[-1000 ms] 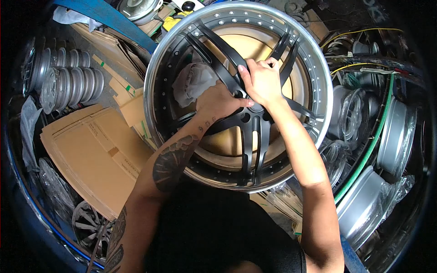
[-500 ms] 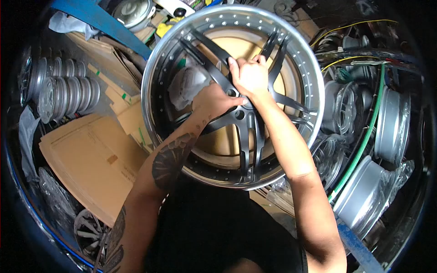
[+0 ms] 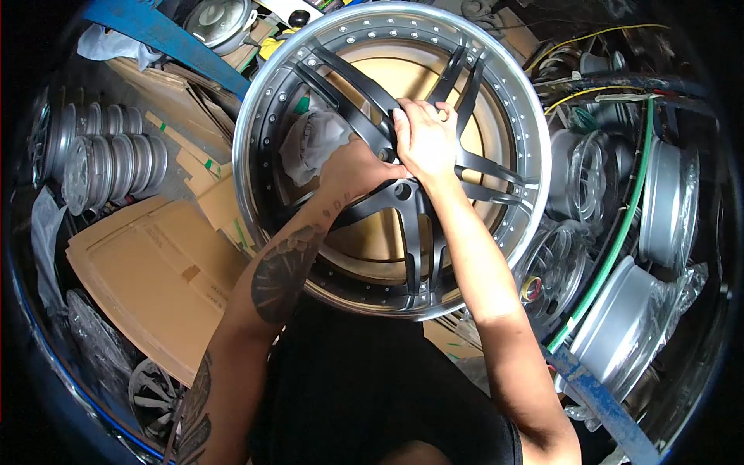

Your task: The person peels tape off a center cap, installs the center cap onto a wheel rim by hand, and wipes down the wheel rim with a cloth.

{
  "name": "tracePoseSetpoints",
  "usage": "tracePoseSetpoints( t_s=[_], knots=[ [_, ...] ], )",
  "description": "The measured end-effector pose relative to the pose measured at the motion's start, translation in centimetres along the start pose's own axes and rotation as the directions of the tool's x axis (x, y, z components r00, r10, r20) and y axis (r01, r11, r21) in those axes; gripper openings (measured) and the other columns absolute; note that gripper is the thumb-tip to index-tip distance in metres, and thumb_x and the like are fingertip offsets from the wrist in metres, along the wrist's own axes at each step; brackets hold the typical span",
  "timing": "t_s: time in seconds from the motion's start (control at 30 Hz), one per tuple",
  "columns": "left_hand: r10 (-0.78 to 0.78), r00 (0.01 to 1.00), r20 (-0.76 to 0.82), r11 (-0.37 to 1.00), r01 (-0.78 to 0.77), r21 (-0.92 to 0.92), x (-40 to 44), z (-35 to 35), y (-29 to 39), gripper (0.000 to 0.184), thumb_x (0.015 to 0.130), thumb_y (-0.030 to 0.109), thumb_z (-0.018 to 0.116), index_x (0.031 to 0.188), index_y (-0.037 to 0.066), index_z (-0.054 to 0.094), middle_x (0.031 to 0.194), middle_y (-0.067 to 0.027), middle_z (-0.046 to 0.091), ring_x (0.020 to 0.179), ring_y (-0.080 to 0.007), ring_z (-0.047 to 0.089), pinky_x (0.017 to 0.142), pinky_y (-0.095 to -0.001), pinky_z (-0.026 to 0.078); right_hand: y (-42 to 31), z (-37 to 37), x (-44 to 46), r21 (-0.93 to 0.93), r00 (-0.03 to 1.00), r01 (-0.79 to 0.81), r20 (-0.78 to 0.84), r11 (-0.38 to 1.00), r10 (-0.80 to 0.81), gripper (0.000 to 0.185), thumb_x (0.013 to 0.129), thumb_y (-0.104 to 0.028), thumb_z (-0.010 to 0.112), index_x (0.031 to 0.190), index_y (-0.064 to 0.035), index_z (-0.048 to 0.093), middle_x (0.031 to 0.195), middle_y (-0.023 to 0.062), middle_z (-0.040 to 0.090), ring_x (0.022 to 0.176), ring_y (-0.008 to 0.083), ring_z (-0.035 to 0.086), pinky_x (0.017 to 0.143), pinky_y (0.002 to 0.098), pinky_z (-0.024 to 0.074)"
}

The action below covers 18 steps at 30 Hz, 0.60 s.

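A large wheel rim (image 3: 535, 155) with black double spokes and a polished lip fills the upper middle. My left hand (image 3: 356, 167) is at the left side of its hub, the thumb pointing to the centre and the other fingers wrapped down around a spoke. Just right of it, my right hand (image 3: 428, 139) lies over the hub and spoke bases, its fingers curled round a spoke. A crumpled whitish plastic bag (image 3: 310, 143) shows between the left spokes. Tan cardboard is visible behind the rim. The hub centre is mostly hidden by my hands.
Stacked silver rims (image 3: 116, 167) stand at the left above a large cardboard sheet (image 3: 155, 271). Plastic-wrapped rims (image 3: 620, 325) and a green hose (image 3: 616, 263) are at the right. Blue metal beams (image 3: 167, 39) cross the upper left and lower right.
The rim and surroundings have shifted slightly left and up in the view. Both hands stay on the hub area, with my right hand's fingers somewhat more extended along the spoke.
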<state>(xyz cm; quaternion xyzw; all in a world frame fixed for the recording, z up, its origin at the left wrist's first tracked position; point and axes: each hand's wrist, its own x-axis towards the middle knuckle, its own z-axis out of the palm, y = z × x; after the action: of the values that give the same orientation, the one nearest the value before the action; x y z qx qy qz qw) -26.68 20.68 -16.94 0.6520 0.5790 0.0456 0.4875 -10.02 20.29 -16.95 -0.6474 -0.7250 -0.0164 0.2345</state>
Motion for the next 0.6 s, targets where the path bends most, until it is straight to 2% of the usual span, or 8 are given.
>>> tracePoseSetpoints(
  t_s=[0.1,0.27,0.3,0.33,0.4,0.47,0.53,0.6],
  knots=[
    [-0.053,0.997,0.056,0.998,0.052,0.019,-0.7,-0.9,1.3,0.088,0.061,0.061,0.089,0.114,-0.006,0.068,0.111,-0.0277,0.072,0.107,-0.0384,0.072,0.090,-0.0458,0.056,-0.2,-0.1,-0.1,-0.032,0.999,-0.006,-0.039,0.999,0.005,0.024,0.101,-0.026,0.057,0.111,-0.0091,0.071,0.098,0.0085,0.074,0.094,0.0228,0.069,0.093,0.0430,0.0391],
    [0.022,0.998,0.065,0.999,-0.019,-0.039,-1.4,-1.9,2.1,0.081,0.065,0.058,0.088,0.116,-0.002,0.069,0.110,-0.0278,0.072,0.106,-0.0390,0.071,0.092,-0.0438,0.055,0.1,-0.4,0.5,-0.046,1.000,0.000,0.007,0.999,0.000,0.024,0.101,-0.025,0.055,0.110,-0.0094,0.071,0.100,0.0100,0.074,0.097,0.0235,0.070,0.094,0.0437,0.0399],
    [0.193,0.981,-0.002,0.975,-0.192,-0.113,-0.6,-0.7,0.3,0.076,0.068,0.056,0.087,0.119,0.003,0.071,0.111,-0.0261,0.072,0.106,-0.0387,0.071,0.093,-0.0435,0.054,0.1,-0.1,0.5,-0.037,1.000,0.002,0.011,0.999,-0.001,0.024,0.101,-0.025,0.055,0.111,-0.0093,0.070,0.101,0.0107,0.075,0.098,0.0240,0.070,0.094,0.0440,0.0401],
    [0.156,0.988,0.018,0.982,-0.153,-0.114,-0.6,-0.7,0.2,0.073,0.069,0.055,0.087,0.121,0.007,0.071,0.115,-0.0233,0.072,0.108,-0.0372,0.070,0.094,-0.0432,0.053,0.2,-0.1,-0.1,-0.033,1.000,-0.008,0.023,0.999,0.009,0.025,0.101,-0.025,0.054,0.111,-0.0091,0.070,0.102,0.0113,0.075,0.099,0.0245,0.070,0.095,0.0443,0.0404],
    [0.269,0.963,0.028,0.948,-0.259,-0.187,0.2,0.1,-0.7,0.068,0.073,0.051,0.086,0.122,0.005,0.070,0.119,-0.0246,0.071,0.112,-0.0366,0.069,0.096,-0.0421,0.052,0.7,-0.1,-0.2,-0.026,0.993,-0.042,0.112,0.999,0.045,0.031,0.103,-0.029,0.052,0.113,-0.0072,0.071,0.107,0.0163,0.074,0.107,0.0298,0.069,0.099,0.0467,0.0445],
    [0.290,0.955,0.064,0.916,-0.258,-0.309,1.9,1.1,-2.0,0.062,0.079,0.041,0.085,0.124,0.001,0.068,0.121,-0.0234,0.070,0.113,-0.0325,0.068,0.097,-0.0395,0.051,2.1,-1.0,1.4,0.221,0.946,-0.241,0.269,0.945,0.178,0.034,0.105,-0.031,0.052,0.112,-0.0048,0.073,0.107,0.0171,0.074,0.105,0.0316,0.071,0.094,0.0441,0.0508],
    [0.317,0.945,0.082,0.775,-0.208,-0.597,2.6,2.2,-2.9,0.059,0.082,0.032,0.085,0.126,-0.003,0.067,0.119,-0.0183,0.072,0.109,-0.0240,0.068,0.095,-0.0353,0.051,2.6,-3.6,2.4,0.576,0.939,-0.290,0.019,0.764,0.342,0.035,0.107,-0.032,0.053,0.115,-0.0032,0.073,0.101,0.0123,0.077,0.096,0.0232,0.073,0.091,0.0368,0.0540],
    [0.295,0.949,0.114,0.748,-0.155,-0.646,1.5,1.5,-1.7,0.057,0.081,0.030,0.086,0.124,-0.002,0.068,0.115,-0.0157,0.073,0.105,-0.0205,0.068,0.094,-0.0336,0.051,4.1,-6.1,3.4,0.634,0.875,-0.383,0.015,0.672,0.484,0.036,0.108,-0.032,0.053,0.117,-0.0031,0.072,0.102,0.0101,0.077,0.096,0.0208,0.073,0.091,0.0358,0.0541]
  ],
)
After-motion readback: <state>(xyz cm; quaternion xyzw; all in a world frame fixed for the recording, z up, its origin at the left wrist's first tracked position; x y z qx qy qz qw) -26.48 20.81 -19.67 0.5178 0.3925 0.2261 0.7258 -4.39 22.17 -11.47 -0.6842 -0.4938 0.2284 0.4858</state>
